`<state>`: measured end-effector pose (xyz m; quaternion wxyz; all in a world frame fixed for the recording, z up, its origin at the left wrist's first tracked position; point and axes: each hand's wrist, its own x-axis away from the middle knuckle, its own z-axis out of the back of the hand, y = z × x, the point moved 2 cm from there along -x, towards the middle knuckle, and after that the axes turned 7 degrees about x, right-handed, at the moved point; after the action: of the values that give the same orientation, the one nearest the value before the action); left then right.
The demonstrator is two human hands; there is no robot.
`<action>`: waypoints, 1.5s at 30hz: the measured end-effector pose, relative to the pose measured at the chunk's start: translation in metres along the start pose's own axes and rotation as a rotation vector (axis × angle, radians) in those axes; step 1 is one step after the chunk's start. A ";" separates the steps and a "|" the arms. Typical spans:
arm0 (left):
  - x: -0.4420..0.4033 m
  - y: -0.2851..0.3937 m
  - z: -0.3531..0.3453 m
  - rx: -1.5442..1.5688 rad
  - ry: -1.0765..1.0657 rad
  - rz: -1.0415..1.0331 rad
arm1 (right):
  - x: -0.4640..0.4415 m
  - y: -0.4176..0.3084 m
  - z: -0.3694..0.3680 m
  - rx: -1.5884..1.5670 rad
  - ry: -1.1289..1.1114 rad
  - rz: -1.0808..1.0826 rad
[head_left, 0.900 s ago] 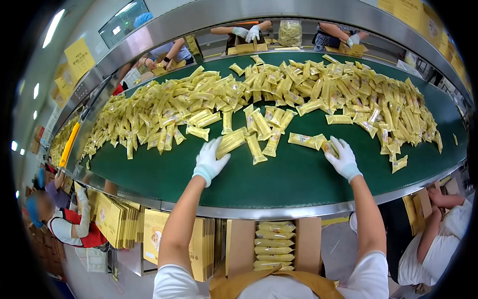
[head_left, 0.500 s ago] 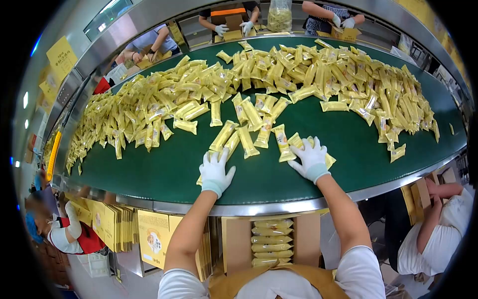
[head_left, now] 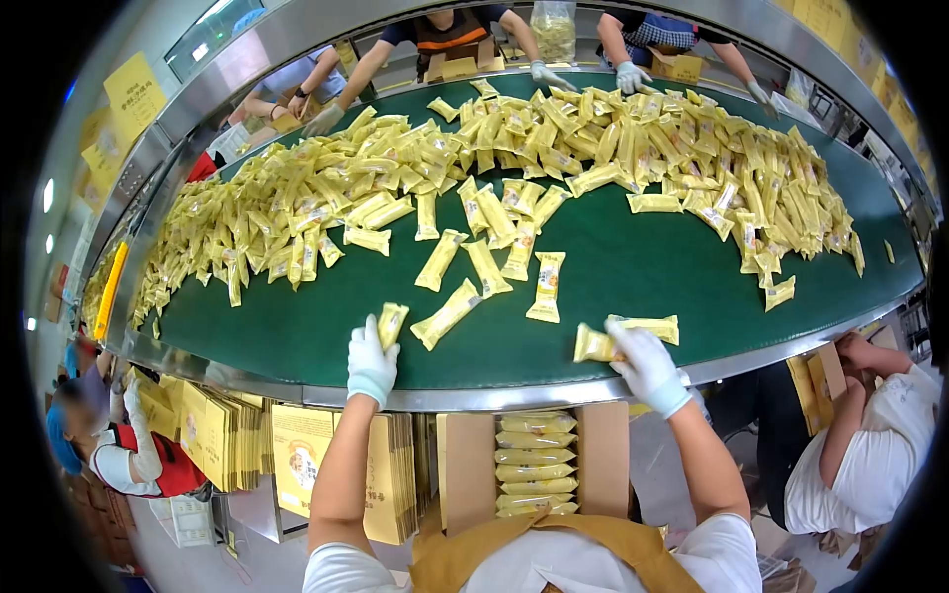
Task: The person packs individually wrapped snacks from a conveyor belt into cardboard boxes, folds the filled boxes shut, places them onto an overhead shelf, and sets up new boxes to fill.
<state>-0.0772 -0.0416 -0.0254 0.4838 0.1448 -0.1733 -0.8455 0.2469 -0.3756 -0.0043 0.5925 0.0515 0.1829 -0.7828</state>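
Observation:
My gloved left hand (head_left: pixel 372 362) is closed on a yellow packet (head_left: pixel 392 324) near the belt's front edge. My gloved right hand (head_left: pixel 645 366) grips another yellow packet (head_left: pixel 595 344) at its right end, while a further packet (head_left: pixel 652 328) lies just behind the fingers. Between my hands, loose packets such as this one (head_left: pixel 546 287) lie apart on the green belt (head_left: pixel 474 366). Below the belt edge stands an open carton (head_left: pixel 467 474) holding a stack of yellow packets (head_left: pixel 535 455).
A large heap of packets (head_left: pixel 326 188) spans the belt's far half. Co-workers' gloved hands (head_left: pixel 633 77) reach over the far rim (head_left: pixel 563 67). Flat cartons (head_left: pixel 390 484) stand left of the open carton. A person (head_left: pixel 860 445) sits at right, another (head_left: pixel 138 450) at left.
Both my hands have come back toward the front edge, each with a packet. The left moved left and the right moved right. Co-workers across the belt have stretched their arms toward the heap.

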 end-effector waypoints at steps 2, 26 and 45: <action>-0.005 0.017 0.011 0.156 0.128 -0.146 | -0.006 -0.003 0.028 -0.287 0.005 -0.251; -0.040 0.094 -0.052 -0.247 -0.134 -0.174 | -0.184 -0.033 -0.080 0.057 -0.412 -0.557; 0.029 0.097 -0.045 -0.242 -0.122 -0.556 | -0.066 -0.001 -0.026 0.319 -0.193 0.124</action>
<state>0.0016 -0.1198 -0.0258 0.2363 0.0769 -0.0540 -0.9671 0.2618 -0.3065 -0.0087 0.6386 0.0805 -0.0049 -0.7653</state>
